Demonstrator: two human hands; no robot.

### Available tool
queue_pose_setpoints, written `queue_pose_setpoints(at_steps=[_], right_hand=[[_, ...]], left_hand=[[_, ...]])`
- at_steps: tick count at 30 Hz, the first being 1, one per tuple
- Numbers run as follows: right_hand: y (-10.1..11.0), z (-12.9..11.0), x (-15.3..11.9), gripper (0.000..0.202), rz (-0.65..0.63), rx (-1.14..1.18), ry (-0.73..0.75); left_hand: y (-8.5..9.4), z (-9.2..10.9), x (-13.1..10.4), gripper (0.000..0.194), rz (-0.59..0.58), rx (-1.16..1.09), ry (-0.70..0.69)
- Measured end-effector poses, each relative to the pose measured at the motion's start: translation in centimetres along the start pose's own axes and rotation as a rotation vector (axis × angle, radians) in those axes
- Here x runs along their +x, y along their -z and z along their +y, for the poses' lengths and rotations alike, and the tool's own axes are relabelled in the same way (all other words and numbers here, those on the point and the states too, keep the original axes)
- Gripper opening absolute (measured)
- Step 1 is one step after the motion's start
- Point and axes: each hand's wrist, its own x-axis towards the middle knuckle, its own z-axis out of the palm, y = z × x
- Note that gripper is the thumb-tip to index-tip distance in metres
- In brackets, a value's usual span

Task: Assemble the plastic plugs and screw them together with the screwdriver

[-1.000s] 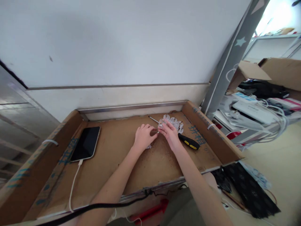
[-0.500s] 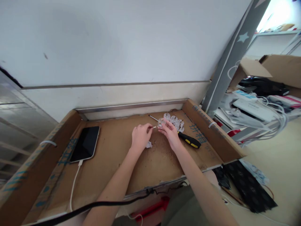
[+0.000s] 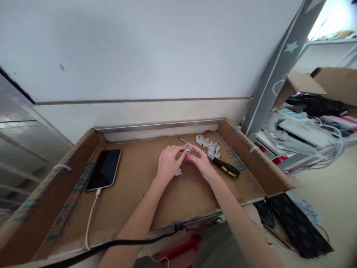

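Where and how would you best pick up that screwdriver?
I'd grip the screwdriver by its thick black-and-yellow handle, from above, fingers closing across its width. It lies slanted on the cardboard, the handle exposed, while the thin shaft is partly hidden by the right hand.

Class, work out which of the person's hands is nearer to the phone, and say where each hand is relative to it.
Left. The left hand is to the right of the phone; the right hand is farther right.
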Motion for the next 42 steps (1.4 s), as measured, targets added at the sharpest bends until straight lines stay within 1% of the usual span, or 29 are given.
queue_pose_setpoints(at_steps=[6, 14, 17, 21, 24, 28, 32, 34, 38, 42], right_hand=[[0.4, 0.9, 0.6, 0.035, 0.008, -0.114, 0.037], [0.6, 1.5, 0.7, 0.033, 0.028, -0.229, 0.091], [0.6, 1.5, 0.7, 0.033, 0.016, -0.233, 0.100], [0.4, 1.3, 0.6, 0.034, -0.019, -0.204, 0.077], [0.3, 1.0, 0.5, 0.036, -0.044, -0.168, 0.045], [0.2, 0.7, 0.3, 0.036, -0.049, -0.142, 0.016], [0.3, 0.6, 0.4, 0.036, -0.016, -0.150, 0.006], [0.4, 0.8, 0.5, 0.036, 0.013, -0.164, 0.007], [0.5, 1.4, 0.8, 0.033, 0.069, -0.204, 0.003], [0.4, 1.7, 0.8, 0.030, 0.074, -0.198, -0.023]], left_hand=[[0.0, -0.1, 0.0, 0.013, 0.047, 0.079, -0.064], [0.1, 0.1, -0.1, 0.012, 0.053, 0.155, -0.040], [0.0, 0.0, -0.1, 0.012, 0.033, 0.121, -0.029], [-0.1, -0.2, 0.0, 0.013, 0.004, 0.000, 0.009], [0.0, -0.3, 0.0, 0.015, 0.021, -0.061, 0.044], [0.0, -0.1, 0.0, 0.006, 0.053, -0.016, 0.045], [0.0, 0.0, 0.0, 0.008, 0.075, 0.023, 0.033], [0.2, -0.1, 0.0, 0.010, 0.047, 0.034, 0.027], [0.7, -0.3, 0.2, 0.009, -0.072, 0.039, 0.011], [0.9, -0.4, 0.2, 0.009, -0.115, 0.029, 0.053]])
